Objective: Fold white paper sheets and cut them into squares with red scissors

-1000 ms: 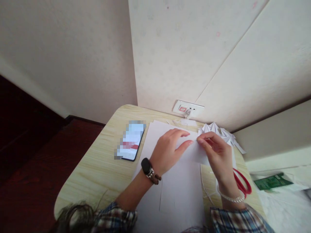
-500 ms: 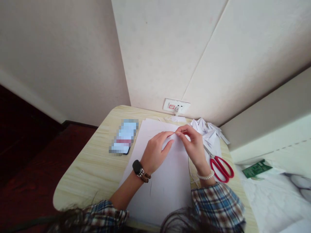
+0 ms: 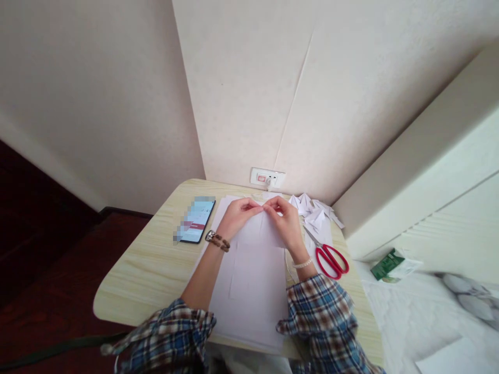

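Both my hands are over a stack of white paper (image 3: 253, 306) on a small table. My left hand (image 3: 239, 214) and my right hand (image 3: 284, 217) are each closed in a pinch, with their fingertips meeting. Between them they grip a white sheet of paper (image 3: 259, 231) by its top edge; it hangs over the stack, and its outline is hard to tell from the sheets below. Right of my right hand lie folded white paper pieces (image 3: 315, 219) with pointed tips. Red-handled scissors (image 3: 332, 261) rest just in front of those, blades pointing away from me.
A phone (image 3: 198, 222) with its screen lit lies left of the paper on the wood-grain table (image 3: 144, 275). Behind the table a wall socket (image 3: 267, 178) holds a white plug. On the white bedding to the right is a green packet (image 3: 388, 264).
My left hand has turned and moved up to mirror the right, and the fingertips now meet along the paper's edge. The view has shifted, so the table things appear further left.
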`<state>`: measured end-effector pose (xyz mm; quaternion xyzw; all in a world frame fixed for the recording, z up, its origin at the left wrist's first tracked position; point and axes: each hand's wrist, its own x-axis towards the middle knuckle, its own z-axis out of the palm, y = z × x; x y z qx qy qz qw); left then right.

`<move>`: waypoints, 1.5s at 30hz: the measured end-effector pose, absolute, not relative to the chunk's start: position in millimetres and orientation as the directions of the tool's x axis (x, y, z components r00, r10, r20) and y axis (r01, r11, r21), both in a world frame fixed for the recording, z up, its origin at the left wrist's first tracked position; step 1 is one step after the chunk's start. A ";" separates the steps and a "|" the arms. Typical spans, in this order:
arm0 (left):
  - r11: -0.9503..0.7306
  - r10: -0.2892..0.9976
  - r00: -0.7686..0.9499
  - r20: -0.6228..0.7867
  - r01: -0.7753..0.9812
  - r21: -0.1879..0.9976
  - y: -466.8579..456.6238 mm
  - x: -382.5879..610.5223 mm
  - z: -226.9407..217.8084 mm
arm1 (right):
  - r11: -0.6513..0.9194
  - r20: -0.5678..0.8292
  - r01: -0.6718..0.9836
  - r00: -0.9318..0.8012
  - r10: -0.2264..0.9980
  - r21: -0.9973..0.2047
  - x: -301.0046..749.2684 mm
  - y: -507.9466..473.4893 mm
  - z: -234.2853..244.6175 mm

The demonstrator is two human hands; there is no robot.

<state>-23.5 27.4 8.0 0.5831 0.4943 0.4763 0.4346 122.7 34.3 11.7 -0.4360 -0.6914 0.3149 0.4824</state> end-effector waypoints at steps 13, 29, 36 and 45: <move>-0.043 0.984 0.180 0.018 0.138 0.989 51.8 -39.3 -19.6 | 0.252 0.226 0.384 -0.111 0.968 -0.888 119.6 48.7 -14.0; -0.123 0.992 0.029 0.119 0.217 0.968 42.8 -49.0 -13.4 | 0.257 0.177 0.531 -0.197 0.964 -0.807 120.9 42.5 -12.8; -0.093 0.994 0.071 0.083 0.163 0.982 42.6 -47.5 -17.2 | 0.269 0.207 0.543 -0.175 0.963 -0.795 122.3 40.6 -12.0; 0.094 0.994 -0.047 -0.098 -0.081 0.992 43.6 -54.4 -15.5 | 0.220 0.205 0.436 -0.082 0.975 -0.872 129.6 42.9 -10.7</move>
